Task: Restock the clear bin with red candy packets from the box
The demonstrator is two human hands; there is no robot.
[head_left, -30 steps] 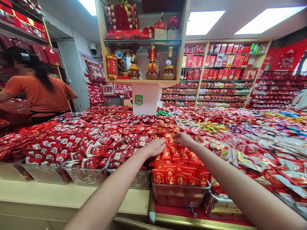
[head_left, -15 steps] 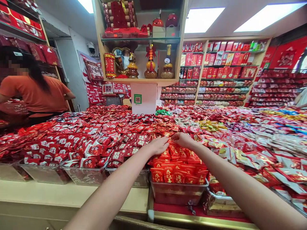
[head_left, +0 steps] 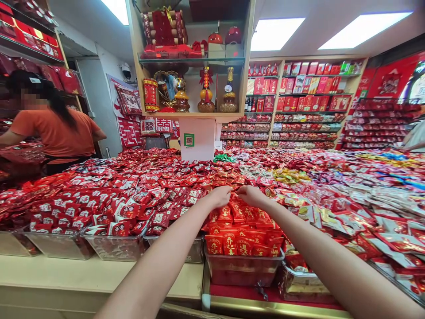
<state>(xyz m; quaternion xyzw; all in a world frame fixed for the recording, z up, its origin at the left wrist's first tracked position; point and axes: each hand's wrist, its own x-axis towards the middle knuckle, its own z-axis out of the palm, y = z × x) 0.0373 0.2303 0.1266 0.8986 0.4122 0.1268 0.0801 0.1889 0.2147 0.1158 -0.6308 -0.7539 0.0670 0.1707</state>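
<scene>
Both my arms reach over a counter heaped with small red packets. My left hand (head_left: 219, 196) and my right hand (head_left: 250, 195) meet at the far end of a row of red-and-orange packets (head_left: 242, 230) standing in a clear bin (head_left: 244, 268). Their fingertips are curled down onto the packets and almost touch each other. Whether either hand grips a packet is hidden by the fingers.
Clear bins (head_left: 114, 246) of red-and-white packets line the counter's front edge on the left. A person in an orange shirt (head_left: 55, 133) works at the far left. A white pillar (head_left: 196, 138) with a display shelf rises behind the heaps. Stocked wall shelves (head_left: 299, 106) fill the back right.
My hands have drawn closer together over the packets, and my left hand's fingers have curled in. The view has shifted slightly.
</scene>
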